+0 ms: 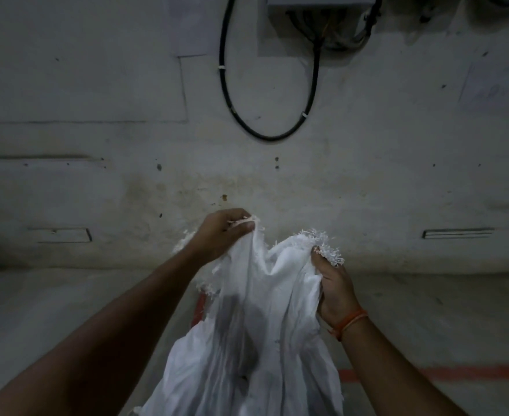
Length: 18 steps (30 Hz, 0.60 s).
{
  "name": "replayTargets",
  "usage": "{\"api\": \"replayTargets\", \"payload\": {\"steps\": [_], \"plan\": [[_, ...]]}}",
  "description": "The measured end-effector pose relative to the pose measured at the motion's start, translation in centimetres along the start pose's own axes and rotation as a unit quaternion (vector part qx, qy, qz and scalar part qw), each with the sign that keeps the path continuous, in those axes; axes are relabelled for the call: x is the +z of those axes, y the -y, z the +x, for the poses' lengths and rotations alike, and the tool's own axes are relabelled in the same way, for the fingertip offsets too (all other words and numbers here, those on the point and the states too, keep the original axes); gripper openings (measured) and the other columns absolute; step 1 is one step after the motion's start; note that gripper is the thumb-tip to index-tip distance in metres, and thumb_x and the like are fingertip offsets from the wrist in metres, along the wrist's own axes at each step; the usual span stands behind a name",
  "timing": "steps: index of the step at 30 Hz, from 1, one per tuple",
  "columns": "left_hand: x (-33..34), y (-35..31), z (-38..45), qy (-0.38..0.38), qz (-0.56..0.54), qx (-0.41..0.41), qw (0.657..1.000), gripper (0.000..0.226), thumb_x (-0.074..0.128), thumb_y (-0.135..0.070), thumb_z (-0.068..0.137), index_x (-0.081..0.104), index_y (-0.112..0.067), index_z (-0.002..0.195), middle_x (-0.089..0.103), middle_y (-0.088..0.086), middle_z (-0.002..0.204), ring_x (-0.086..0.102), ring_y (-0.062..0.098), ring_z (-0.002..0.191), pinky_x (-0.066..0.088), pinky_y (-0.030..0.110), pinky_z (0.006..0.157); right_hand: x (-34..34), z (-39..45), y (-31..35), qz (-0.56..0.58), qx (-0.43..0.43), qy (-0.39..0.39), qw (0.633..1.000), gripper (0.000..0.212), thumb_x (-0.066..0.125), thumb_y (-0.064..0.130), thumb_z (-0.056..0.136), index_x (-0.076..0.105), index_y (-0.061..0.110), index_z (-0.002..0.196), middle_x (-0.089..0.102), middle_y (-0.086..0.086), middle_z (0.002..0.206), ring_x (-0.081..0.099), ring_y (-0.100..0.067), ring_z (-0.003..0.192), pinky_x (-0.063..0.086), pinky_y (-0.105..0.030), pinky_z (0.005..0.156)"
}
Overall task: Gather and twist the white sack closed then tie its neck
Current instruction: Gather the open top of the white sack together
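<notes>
Sack: I see the white sack [256, 340] low in the middle of my view, standing in front of a stained wall [367, 175], its mouth lifted towards me and its body dropping out of the bottom of the frame.
Left hand: my left hand [220, 235] is closed on the left part of the frayed rim, thumb pressed over a bunch of loose threads.
Right hand: my right hand [334, 292] is closed on the right part of the rim, just below the fringe [322, 244]; an orange thread [349, 322] circles that wrist.
Mouth: the two held parts are near each other but apart, with a slack dip of cloth between them, so I judge the neck not yet gathered.
Feel: I judge the cloth thin, soft and limp, since it hangs in long folds; a dark shape shows through, so something inside gives it weight.
Slip: the weave looks smooth and the edge sheds strands; I would not trust the fringe alone.
Where to hold: I would grip below the fray, on whole cloth, bring both bunches together, then twist.
Tie: I see no separate cord.
</notes>
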<state>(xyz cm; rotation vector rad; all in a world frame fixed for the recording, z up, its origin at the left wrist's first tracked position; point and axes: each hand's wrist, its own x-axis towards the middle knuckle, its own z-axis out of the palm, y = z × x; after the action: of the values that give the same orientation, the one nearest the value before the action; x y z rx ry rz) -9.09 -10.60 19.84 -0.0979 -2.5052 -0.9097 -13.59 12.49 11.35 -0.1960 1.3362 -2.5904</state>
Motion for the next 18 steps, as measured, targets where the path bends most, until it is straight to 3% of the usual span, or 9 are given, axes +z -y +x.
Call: {"api": "replayTargets", "payload": {"steps": [3,8,11,14,16,18], "plan": [[2.9,-1.8,0.1,0.019,-0.038,0.042,0.998,0.007,0.062,-0.028,0.098,0.068,-0.029,0.094,0.068,-0.016,0.088,0.061,-0.012,0.079,0.044,0.004,0.069,1.6,-0.1,-0.7,0.004,0.014,0.009,1.000,0.038,0.066,0.024,0.094,0.070,0.001,0.124,0.070,-0.026,0.125,0.065,-0.043,0.118,0.048,-0.057,0.107],[6.3,-3.0,0.4,0.014,-0.037,0.094,0.995,0.014,0.059,-0.025,0.100,0.066,-0.017,0.109,0.067,-0.008,0.103,0.060,0.001,0.091,0.039,0.004,0.079,2.1,0.5,-1.2,-0.003,0.007,-0.039,0.999,0.033,0.062,0.022,0.096,0.071,0.005,0.122,0.072,-0.021,0.123,0.068,-0.039,0.115,0.049,-0.057,0.107],[6.6,-3.0,0.3,0.006,-0.033,0.059,0.998,0.017,0.051,-0.027,0.104,0.058,-0.017,0.116,0.069,0.001,0.104,0.063,0.014,0.090,0.042,0.012,0.072,1.8,0.6,-0.6,0.001,0.005,-0.042,0.999,0.032,0.059,0.020,0.100,0.070,0.001,0.123,0.073,-0.021,0.121,0.073,-0.033,0.107,0.059,-0.043,0.093],[6.9,-2.6,0.0,-0.035,-0.028,0.015,0.999,0.014,0.045,-0.028,0.107,0.053,-0.018,0.112,0.069,0.013,0.092,0.064,0.027,0.080,0.042,0.028,0.066,1.5,0.5,-0.5,0.013,0.017,-0.043,0.999,0.038,0.065,0.027,0.097,0.069,0.001,0.124,0.072,-0.023,0.121,0.071,-0.039,0.111,0.055,-0.054,0.100],[6.9,-2.5,-0.1,-0.069,-0.036,0.000,0.997,0.014,0.043,-0.027,0.107,0.051,-0.016,0.110,0.066,0.017,0.086,0.063,0.028,0.075,0.041,0.026,0.059,1.4,0.4,-0.8,0.014,0.021,-0.047,0.999,0.039,0.068,0.030,0.095,0.070,0.001,0.122,0.072,-0.024,0.121,0.070,-0.039,0.112,0.052,-0.057,0.102],[6.9,-2.4,-0.4,-0.098,-0.051,-0.023,0.994,0.009,0.041,-0.023,0.108,0.048,-0.017,0.110,0.062,0.010,0.076,0.057,0.019,0.063,0.037,0.020,0.053,1.2,0.4,-0.9,0.017,0.023,-0.051,0.998,0.040,0.069,0.030,0.094,0.070,0.001,0.121,0.073,-0.024,0.120,0.071,-0.038,0.111,0.053,-0.056,0.102]]}}
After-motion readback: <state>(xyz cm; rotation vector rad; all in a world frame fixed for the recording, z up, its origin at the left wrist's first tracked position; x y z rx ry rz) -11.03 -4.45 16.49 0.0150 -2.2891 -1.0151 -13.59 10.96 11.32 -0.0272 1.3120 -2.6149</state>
